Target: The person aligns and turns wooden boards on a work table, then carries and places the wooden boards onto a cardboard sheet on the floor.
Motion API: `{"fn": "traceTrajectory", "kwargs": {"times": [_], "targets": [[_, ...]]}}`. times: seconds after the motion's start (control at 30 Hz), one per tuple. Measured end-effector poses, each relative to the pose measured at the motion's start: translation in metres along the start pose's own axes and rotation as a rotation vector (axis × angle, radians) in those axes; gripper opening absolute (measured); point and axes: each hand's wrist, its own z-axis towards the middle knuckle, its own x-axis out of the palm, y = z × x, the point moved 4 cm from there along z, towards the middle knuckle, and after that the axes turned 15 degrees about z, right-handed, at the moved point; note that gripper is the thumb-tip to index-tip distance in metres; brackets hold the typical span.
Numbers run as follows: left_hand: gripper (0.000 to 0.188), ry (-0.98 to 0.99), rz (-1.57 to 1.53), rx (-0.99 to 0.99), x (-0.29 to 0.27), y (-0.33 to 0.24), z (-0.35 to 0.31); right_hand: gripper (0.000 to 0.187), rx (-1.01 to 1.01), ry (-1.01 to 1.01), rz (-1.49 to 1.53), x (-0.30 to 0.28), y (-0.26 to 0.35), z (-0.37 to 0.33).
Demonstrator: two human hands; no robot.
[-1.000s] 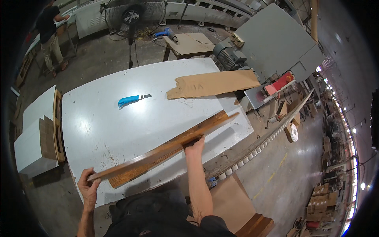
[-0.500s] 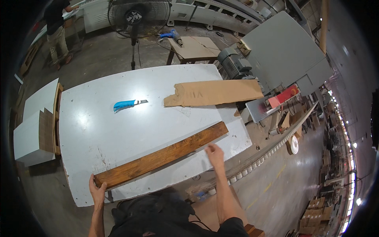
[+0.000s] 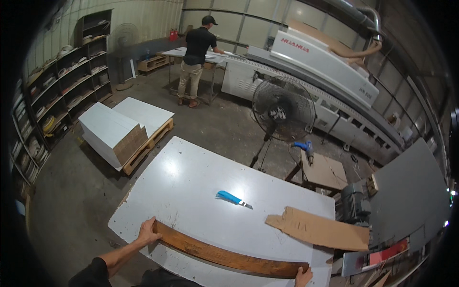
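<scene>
A long, narrow brown wooden board (image 3: 224,255) lies along the near side of the white table (image 3: 191,177). My left hand (image 3: 148,232) grips its left end, thumb on the near side and fingers round the end. At the opposite end, my right hand (image 3: 303,277) holds the board's right tip; its lower part runs out of the picture. Beyond the board, a utility knife (image 3: 230,197) with a blue handle lies on the table, blade pointing right. A torn strip of brown cardboard (image 3: 320,228) rests at the table's right side, overhanging the edge.
A pedestal fan (image 3: 282,112) stands behind the table, near a small table (image 3: 326,171) bearing a blue heat gun (image 3: 307,151). Left, white panels (image 3: 112,128) are stacked on a pallet (image 3: 148,148). A person (image 3: 195,57) works at a long machine (image 3: 306,91) farther back.
My right hand, earlier apart from the board with fingers curled, now holds its right end. My left hand stays on the left end. The view has swung up and left, showing shelves and the machine.
</scene>
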Motion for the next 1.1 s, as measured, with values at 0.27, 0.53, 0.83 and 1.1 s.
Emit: {"fn": "traceTrajectory", "kwargs": {"times": [0.27,0.53,0.83,1.1], "targets": [[0.093,0.18,0.527,0.403,-0.043,0.011,0.076,0.077,-0.125,0.384,0.254,-0.023,0.078,-0.054],[0.059,0.271,0.551,0.63,-0.058,-0.025,0.087,0.067,-0.512,0.481,-0.07,-0.006,0.068,-0.026],[0.08,0.162,0.512,0.669,-0.049,-0.001,0.088,0.084,-0.346,0.423,-0.002,0.004,0.063,-0.027],[0.084,0.202,0.583,0.632,-0.041,0.022,0.098,0.07,-0.134,0.106,0.328,0.011,0.069,-0.053]]}}
